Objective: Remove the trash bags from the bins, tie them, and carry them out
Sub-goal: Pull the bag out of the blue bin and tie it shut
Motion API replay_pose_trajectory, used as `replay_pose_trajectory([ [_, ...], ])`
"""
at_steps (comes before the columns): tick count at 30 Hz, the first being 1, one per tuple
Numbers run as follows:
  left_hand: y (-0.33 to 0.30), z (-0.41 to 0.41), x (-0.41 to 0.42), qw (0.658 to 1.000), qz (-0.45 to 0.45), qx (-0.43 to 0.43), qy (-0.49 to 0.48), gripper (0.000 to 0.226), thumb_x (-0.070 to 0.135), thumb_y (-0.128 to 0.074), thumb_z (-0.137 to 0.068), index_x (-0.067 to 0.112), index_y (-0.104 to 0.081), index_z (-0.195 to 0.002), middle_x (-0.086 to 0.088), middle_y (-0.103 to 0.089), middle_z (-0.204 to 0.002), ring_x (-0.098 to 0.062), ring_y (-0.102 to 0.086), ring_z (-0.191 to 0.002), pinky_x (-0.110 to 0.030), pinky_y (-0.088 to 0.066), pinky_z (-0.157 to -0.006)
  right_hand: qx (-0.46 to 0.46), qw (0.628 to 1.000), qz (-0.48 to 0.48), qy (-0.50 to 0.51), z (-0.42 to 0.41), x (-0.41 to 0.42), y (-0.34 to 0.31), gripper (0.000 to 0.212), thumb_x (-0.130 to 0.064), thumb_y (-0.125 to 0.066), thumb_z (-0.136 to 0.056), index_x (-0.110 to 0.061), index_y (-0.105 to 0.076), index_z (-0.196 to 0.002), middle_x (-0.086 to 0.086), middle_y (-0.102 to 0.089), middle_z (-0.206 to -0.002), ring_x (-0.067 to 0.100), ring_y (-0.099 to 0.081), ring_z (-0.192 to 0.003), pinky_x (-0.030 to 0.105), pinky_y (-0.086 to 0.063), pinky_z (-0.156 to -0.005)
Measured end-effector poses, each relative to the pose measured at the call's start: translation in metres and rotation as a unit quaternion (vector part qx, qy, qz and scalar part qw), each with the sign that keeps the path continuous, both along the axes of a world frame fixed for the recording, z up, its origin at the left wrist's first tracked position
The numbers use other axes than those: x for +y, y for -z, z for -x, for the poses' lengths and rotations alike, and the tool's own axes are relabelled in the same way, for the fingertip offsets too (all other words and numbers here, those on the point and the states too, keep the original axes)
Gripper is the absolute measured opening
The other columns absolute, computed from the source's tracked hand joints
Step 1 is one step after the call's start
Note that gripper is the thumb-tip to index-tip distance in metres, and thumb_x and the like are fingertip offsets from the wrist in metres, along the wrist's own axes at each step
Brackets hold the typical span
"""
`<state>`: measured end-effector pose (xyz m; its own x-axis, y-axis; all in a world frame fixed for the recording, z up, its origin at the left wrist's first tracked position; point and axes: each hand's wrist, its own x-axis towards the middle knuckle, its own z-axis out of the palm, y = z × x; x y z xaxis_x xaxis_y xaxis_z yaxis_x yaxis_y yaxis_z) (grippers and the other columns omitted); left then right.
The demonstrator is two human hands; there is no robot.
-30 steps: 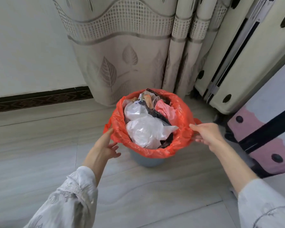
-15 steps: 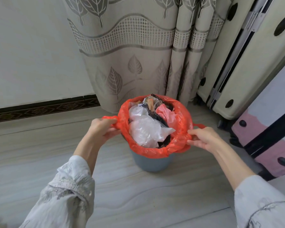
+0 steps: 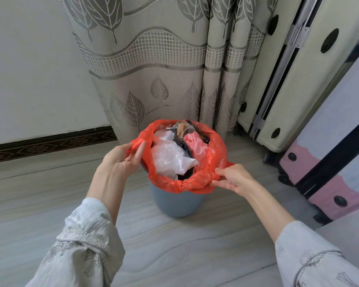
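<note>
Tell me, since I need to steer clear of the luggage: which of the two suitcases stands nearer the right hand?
The pink-and-lavender suitcase, just beyond the right hand. The cream suitcase stands farther back, beside the curtain.

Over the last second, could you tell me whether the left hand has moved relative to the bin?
Yes. The left hand has risen from below the blue bin's rim up level with it, now pinching the orange bag's edge.
</note>
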<state>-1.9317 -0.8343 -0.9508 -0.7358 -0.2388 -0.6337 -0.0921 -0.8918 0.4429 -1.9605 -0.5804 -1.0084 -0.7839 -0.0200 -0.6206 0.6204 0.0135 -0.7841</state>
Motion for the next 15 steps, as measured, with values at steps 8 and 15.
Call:
replay_pose_trajectory([
  [8,-0.013,0.001,-0.002,0.998,-0.069,0.007,-0.006,0.019,0.001,-0.046,-0.092,-0.014,-0.056,-0.083,-0.016,-0.065,-0.068,-0.016,-0.063,-0.093,-0.030,-0.055,-0.070,0.005,1.000,0.002,0.016,0.002,0.009,0.000,0.036,-0.001,-0.054,-0.089,0.009,-0.047,-0.124,0.023,-0.059,-0.113,0.030,-0.065,-0.067,0.030,-0.058,-0.058],
  [15,0.005,0.000,-0.001,1.000,-0.003,-0.008,0.020,0.017,0.001,-0.049,-0.091,-0.009,-0.054,-0.078,-0.014,-0.063,-0.075,-0.020,-0.061,-0.075,-0.031,-0.056,-0.053,0.009,0.998,-0.027,-0.057,-0.002,0.004,0.004,0.033,-0.010,-0.055,-0.091,0.006,-0.051,-0.120,0.015,-0.063,-0.098,0.026,-0.068,-0.068,0.028,-0.060,-0.060],
])
